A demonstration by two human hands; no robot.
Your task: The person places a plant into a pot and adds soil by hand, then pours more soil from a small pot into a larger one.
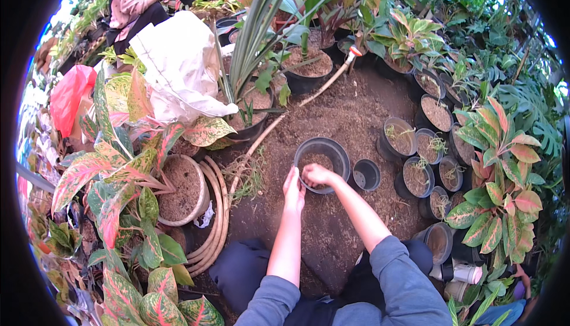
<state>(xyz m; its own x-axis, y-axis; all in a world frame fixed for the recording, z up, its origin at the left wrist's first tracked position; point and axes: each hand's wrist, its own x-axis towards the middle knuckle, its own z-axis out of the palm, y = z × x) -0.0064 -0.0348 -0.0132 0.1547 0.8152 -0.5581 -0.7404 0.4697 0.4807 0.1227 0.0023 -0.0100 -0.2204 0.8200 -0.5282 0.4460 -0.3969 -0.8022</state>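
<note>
A black plastic pot (pixel 337 150) with brown growing medium (pixel 317 161) inside stands on the soil before me. My left hand (pixel 294 189) grips its near left rim, fingers pointing away from me. Over the near part of the same pot is my right hand (pixel 317 175), its fingers curled down towards the medium. Whether those fingers pinch anything is hidden. Just right of this pot sits a smaller black pot (pixel 366 174) with holes in its base.
A hose (pixel 267 132) with an orange-tipped end crosses the soil and coils (pixel 218 219) at left. Uprooted seedlings (pixel 249 174) lie beside it. Several potted seedlings (pixel 416 177) stand at right. A white sack (pixel 178 68) covers plants at upper left, near a seated person (pixel 131 12).
</note>
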